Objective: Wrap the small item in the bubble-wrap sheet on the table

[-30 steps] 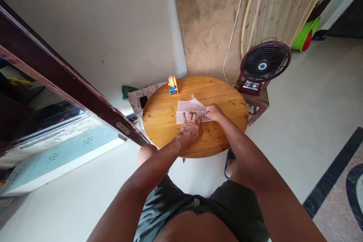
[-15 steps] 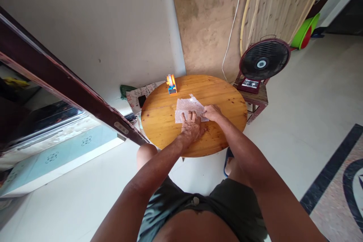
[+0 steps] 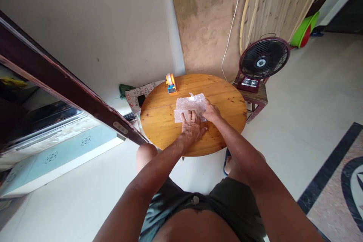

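Note:
A sheet of pinkish, clear bubble wrap (image 3: 185,105) lies on the round wooden table (image 3: 159,128). My left hand (image 3: 192,125) rests on its near edge with fingers spread, pressing it to the tabletop. At the wrap's right side, my right hand (image 3: 211,112) has its fingers closed on the edge. A small whitish strip (image 3: 192,96) sticks up at the wrap's far edge. Whether anything lies inside the wrap I cannot tell.
An orange and blue tape dispenser (image 3: 171,84) stands at the table's far edge. On a stool (image 3: 256,100) to the right is a dark red fan (image 3: 263,60). A door frame (image 3: 70,79) slants along the left, and a wall rises behind the table.
My right hand has moved slightly away from me, bringing the wrap's right part over to a squarer outline. My left hand stays in place on the near edge.

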`<state>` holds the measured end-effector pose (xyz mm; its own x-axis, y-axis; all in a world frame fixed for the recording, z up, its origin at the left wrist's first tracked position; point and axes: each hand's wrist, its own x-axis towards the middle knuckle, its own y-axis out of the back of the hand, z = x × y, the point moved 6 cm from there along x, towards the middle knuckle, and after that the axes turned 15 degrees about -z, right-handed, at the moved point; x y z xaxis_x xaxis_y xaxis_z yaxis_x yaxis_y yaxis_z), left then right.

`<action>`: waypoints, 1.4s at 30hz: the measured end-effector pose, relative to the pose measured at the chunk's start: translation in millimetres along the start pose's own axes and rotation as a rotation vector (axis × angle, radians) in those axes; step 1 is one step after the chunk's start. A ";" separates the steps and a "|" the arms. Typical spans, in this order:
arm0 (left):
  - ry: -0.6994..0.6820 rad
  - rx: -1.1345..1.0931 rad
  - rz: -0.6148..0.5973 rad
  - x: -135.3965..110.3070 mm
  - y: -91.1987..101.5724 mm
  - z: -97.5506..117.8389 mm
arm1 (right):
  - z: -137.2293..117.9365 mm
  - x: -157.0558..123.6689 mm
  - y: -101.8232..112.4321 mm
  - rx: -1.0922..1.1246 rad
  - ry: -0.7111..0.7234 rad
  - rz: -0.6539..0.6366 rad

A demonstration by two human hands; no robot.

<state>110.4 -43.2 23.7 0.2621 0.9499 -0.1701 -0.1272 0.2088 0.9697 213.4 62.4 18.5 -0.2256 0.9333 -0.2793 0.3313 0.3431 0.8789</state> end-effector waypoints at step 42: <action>-0.152 0.051 -0.015 -8.7 19.7 -33.6 | -16.8 10.2 -17.6 0.997 0.038 -0.181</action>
<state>73.5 -39.6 38.4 0.4063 0.8997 -0.1595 -0.0743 0.2065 0.9756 189.8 64.2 6.6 -0.3712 0.8607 -0.3483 0.8993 0.4267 0.0960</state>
